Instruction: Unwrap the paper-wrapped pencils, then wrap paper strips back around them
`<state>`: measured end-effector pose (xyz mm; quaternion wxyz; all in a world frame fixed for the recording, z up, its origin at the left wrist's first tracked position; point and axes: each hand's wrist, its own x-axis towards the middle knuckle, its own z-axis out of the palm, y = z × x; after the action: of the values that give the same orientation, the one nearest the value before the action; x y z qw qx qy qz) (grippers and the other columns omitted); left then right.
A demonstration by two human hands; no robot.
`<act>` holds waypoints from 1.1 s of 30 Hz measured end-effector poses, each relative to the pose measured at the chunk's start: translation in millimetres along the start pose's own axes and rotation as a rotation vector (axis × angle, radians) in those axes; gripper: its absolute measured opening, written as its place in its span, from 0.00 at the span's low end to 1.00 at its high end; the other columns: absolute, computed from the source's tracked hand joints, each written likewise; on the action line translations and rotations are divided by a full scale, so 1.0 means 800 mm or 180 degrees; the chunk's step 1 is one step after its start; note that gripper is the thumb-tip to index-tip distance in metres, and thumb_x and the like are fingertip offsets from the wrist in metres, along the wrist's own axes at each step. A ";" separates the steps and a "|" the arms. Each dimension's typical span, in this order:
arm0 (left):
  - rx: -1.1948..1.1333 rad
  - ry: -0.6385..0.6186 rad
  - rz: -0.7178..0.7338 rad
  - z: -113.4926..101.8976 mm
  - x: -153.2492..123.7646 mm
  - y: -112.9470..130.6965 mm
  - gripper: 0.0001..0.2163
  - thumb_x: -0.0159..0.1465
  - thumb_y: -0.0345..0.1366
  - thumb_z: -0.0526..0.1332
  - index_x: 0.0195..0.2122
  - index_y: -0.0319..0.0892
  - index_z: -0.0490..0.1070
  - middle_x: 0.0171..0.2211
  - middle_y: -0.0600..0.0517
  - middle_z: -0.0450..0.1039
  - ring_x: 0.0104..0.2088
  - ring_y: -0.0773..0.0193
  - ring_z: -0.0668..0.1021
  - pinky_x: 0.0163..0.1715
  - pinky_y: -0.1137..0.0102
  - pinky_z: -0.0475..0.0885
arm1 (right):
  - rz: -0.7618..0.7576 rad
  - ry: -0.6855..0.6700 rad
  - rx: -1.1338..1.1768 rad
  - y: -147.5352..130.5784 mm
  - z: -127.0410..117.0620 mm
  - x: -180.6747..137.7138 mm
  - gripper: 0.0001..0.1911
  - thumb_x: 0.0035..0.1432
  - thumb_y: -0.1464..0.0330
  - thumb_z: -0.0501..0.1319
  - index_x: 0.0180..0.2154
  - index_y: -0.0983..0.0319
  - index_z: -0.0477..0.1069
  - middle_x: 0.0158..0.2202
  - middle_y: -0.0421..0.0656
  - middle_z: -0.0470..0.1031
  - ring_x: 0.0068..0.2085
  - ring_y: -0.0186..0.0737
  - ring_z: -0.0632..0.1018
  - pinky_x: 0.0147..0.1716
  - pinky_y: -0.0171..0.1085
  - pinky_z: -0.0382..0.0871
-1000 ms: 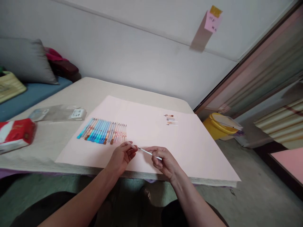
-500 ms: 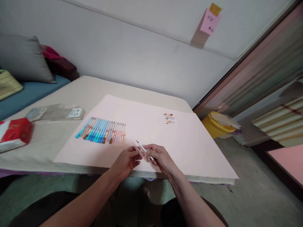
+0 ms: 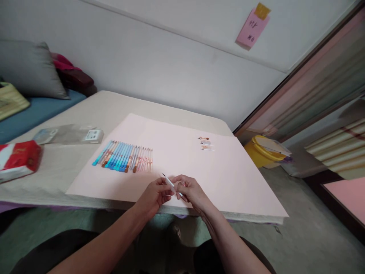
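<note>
Looking down from the head camera: both hands met just above the near edge of the large pale pink paper sheet [image 3: 176, 152] spread over the beige cloth-covered table [image 3: 85, 110]. Left hand [image 3: 154, 194] closed in a narrow pinch, fingertips against a thin white pen refill with a dark tip [image 3: 171, 184]. Right hand [image 3: 191, 190] likewise curled tight around the lower end of the same refill, its dark tip pointing up and away to the left. Held clear of the sheet, between the two hands, tilted.

Judged light, slender and somewhat bendy; likely smooth and easy to let roll between fingers, with a tip that could smear or snap if pressed. Best gripped at mid-shaft by thumb and forefinger, away from the tip.

Further back on the sheet, to the left: a neat row of blue, orange and clear pen barrels [image 3: 122, 156] lying side by side, well apart from the hands. Toward the far right of the sheet: a small cluster of short orange and clear pen parts [image 3: 205, 143], too small to make out singly.

Off the sheet, on the left of the table: a flat clear plastic packet with a white label [image 3: 68, 134] and a red and white soft tissue pack [image 3: 17, 160]. Beyond: a grey cushion [image 3: 28, 68] on a blue mattress [image 3: 42, 110], a yellow plastic bucket [image 3: 262, 152] on the floor at right, a pink paper note [image 3: 252, 28] stuck on the wall.
</note>
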<state>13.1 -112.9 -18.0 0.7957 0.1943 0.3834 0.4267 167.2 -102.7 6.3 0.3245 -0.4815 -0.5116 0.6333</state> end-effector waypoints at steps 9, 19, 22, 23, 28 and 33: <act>0.0202 0.0208 0.0088 0.001 0.001 0.000 0.10 0.50 0.32 0.66 0.30 0.39 0.66 0.27 0.51 0.73 0.28 0.67 0.76 0.26 0.75 0.67 | 0.0109 0.0080 -0.0059 0.003 -0.002 0.003 0.10 0.49 0.68 0.60 0.35 0.62 0.73 0.20 0.35 0.68 0.16 0.26 0.59 0.14 0.27 0.49; 0.0250 0.0291 0.0217 -0.004 0.008 -0.003 0.09 0.50 0.32 0.67 0.30 0.38 0.69 0.26 0.53 0.70 0.25 0.73 0.73 0.22 0.79 0.66 | -0.0032 0.0014 -0.0324 0.012 -0.009 0.009 0.15 0.47 0.67 0.64 0.40 0.62 0.75 0.19 0.34 0.67 0.17 0.26 0.57 0.15 0.29 0.48; 0.0023 0.0303 0.0187 -0.004 0.009 -0.001 0.08 0.53 0.34 0.65 0.31 0.38 0.70 0.26 0.52 0.71 0.24 0.72 0.74 0.22 0.78 0.67 | 0.0063 0.0012 -0.0342 0.011 -0.011 0.008 0.16 0.46 0.69 0.63 0.41 0.63 0.75 0.18 0.34 0.67 0.17 0.26 0.57 0.15 0.29 0.48; -0.0002 0.0333 0.0172 -0.004 0.009 0.000 0.07 0.53 0.34 0.65 0.31 0.37 0.69 0.25 0.52 0.71 0.24 0.72 0.74 0.22 0.78 0.68 | 0.0090 0.0003 -0.0335 0.011 -0.011 0.008 0.17 0.46 0.69 0.63 0.41 0.63 0.75 0.18 0.34 0.68 0.16 0.26 0.57 0.14 0.28 0.48; 0.0050 0.0464 0.0084 -0.006 0.011 -0.001 0.05 0.53 0.31 0.64 0.28 0.37 0.69 0.22 0.52 0.71 0.21 0.72 0.73 0.22 0.78 0.69 | 0.0287 -0.0078 -0.0109 0.010 -0.016 0.009 0.14 0.51 0.64 0.60 0.39 0.65 0.74 0.22 0.37 0.69 0.18 0.26 0.61 0.14 0.27 0.49; 0.0121 0.0405 -0.0008 -0.008 0.012 -0.006 0.06 0.52 0.31 0.65 0.27 0.37 0.69 0.21 0.52 0.70 0.20 0.72 0.73 0.20 0.78 0.69 | 0.0661 0.0096 0.0658 0.019 -0.023 0.022 0.16 0.45 0.70 0.60 0.39 0.67 0.74 0.26 0.40 0.71 0.20 0.27 0.65 0.17 0.28 0.55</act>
<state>13.9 -107.7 -29.3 0.7665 0.1813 0.4414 0.4298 180.0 -84.8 -13.1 0.3127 -0.5054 -0.3862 0.7055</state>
